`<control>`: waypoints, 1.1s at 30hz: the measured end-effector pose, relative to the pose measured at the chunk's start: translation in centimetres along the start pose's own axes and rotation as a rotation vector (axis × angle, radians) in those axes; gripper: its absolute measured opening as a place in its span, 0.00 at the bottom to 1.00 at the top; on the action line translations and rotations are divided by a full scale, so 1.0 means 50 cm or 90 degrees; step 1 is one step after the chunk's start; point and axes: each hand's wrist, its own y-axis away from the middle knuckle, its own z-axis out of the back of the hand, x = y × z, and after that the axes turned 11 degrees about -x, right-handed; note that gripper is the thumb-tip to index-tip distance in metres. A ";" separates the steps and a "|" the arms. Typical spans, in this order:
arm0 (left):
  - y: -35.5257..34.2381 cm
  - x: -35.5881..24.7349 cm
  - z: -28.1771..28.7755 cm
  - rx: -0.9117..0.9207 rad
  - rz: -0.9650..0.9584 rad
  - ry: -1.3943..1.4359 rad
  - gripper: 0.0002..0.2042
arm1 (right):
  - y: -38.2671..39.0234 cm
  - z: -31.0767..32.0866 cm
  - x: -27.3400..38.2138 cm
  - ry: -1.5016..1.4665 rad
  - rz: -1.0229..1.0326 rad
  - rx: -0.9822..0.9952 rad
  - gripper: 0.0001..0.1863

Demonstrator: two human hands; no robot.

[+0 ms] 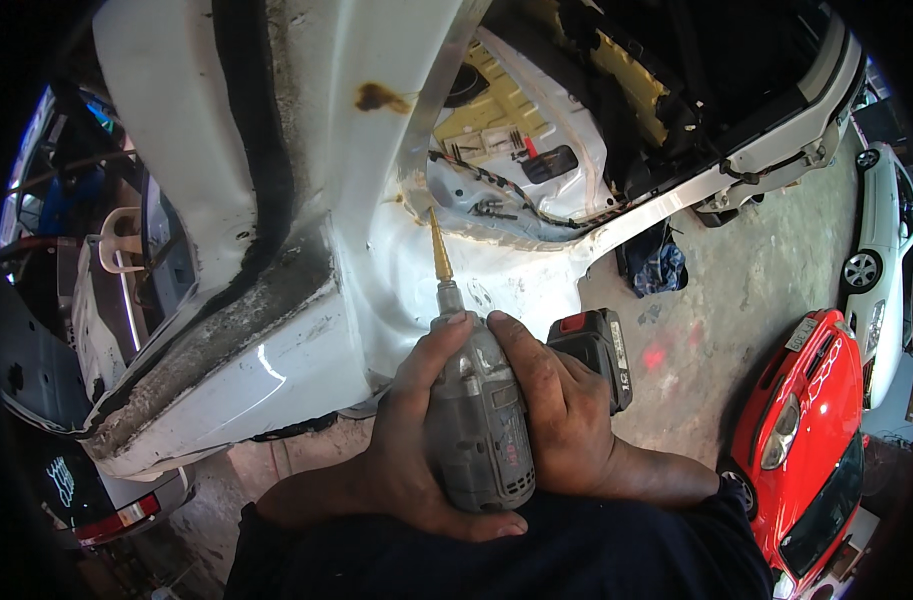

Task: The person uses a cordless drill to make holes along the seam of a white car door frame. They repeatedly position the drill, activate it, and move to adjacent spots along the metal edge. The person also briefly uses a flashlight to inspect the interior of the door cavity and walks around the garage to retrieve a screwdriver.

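Note:
A grey cordless drill [484,430] lies between my two hands, its nose pointing away from me. A gold step drill bit [440,250] sits in its chuck. My left hand [401,435] is wrapped round the left side of the drill's body. From the right, my right hand [566,415] grips the drill, with a finger along its upper side; the handle is mostly hidden by it. The black battery [598,350] with a red tab sticks out beyond that hand. The bit's tip is at a bare, scraped edge of a white car body [371,200]; whether they touch, I cannot tell.
Inside the body opening are wiring [516,190] and a yellowish panel [506,90]. A dark bundle [656,262] lies on the concrete floor [766,250]. A red car [816,410] and a white car [881,240] stand at right. A pale plastic chair [121,240] is at left.

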 end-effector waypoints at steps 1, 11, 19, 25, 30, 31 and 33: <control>0.001 -0.001 0.001 -0.001 0.007 -0.007 0.74 | 0.000 0.001 0.000 0.001 -0.001 0.002 0.39; 0.005 0.001 -0.003 -0.005 0.038 0.010 0.74 | -0.001 0.002 -0.002 0.002 -0.004 0.011 0.39; 0.005 0.000 -0.002 -0.004 0.034 -0.006 0.74 | -0.004 -0.004 -0.005 -0.002 0.012 -0.016 0.39; 0.006 0.001 -0.002 -0.005 0.042 0.000 0.74 | 0.000 0.003 -0.003 -0.001 0.003 0.003 0.39; 0.005 0.000 -0.002 -0.005 0.046 0.004 0.74 | -0.001 0.001 -0.004 -0.007 -0.004 0.006 0.40; 0.004 0.000 -0.002 -0.006 0.036 0.002 0.74 | -0.001 0.001 -0.004 -0.007 -0.005 0.005 0.40; 0.003 0.000 -0.002 -0.006 0.026 -0.008 0.74 | -0.001 0.001 -0.004 -0.007 -0.004 0.004 0.40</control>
